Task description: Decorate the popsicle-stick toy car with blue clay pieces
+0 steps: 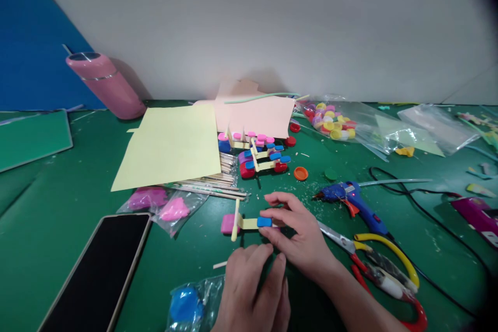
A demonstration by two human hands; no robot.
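Note:
My right hand [298,233] is closed around the right end of a small craft-stick and clay model [249,223], thumb and fingers at its blue clay block [264,222]. The model's left end has a pink clay block [228,224], with a pale yellow stick [235,220] standing across it. Just below and in front is my left hand [252,288], its fingers curled inward; whatever they might hold is hidden. Beside that hand lies a plastic bag with blue clay [185,305]. A short pale stick [220,265] rests nearby on the green table.
Similar models [264,158] stand behind, near thin sticks [212,184] and yellow paper [175,148]. To the right lie a blue glue gun [352,197] and scissors [373,262]. A phone [99,275] and bagged pink clay [175,209] are left; a pink bottle [109,85] leans behind.

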